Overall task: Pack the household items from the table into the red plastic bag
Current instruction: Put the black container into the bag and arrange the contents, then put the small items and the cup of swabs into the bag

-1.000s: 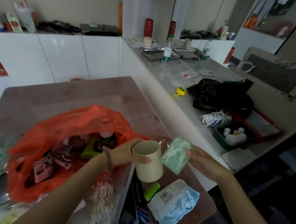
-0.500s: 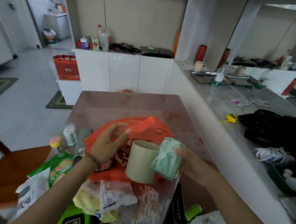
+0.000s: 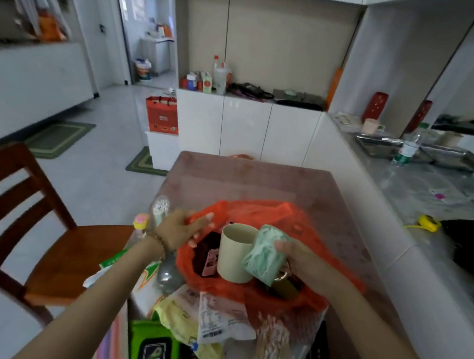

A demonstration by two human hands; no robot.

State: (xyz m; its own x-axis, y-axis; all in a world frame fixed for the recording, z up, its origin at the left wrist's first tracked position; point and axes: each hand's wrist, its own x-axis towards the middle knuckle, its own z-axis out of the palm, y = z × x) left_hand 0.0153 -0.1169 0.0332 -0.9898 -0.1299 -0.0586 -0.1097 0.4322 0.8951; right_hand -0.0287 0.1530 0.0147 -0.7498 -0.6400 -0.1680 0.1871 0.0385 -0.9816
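With our left hand (image 3: 180, 231) we are gripping the left rim of the red plastic bag (image 3: 256, 208), fingers curled into its thin, crinkled film. Our right hand (image 3: 306, 261) is clamping a soft, wrinkly green bundle (image 3: 265, 255). The smooth cream cup (image 3: 235, 253) is sitting just left of those fingers, upright over the bag's mouth on the table (image 3: 244, 180), opening facing up, long axis near vertical.
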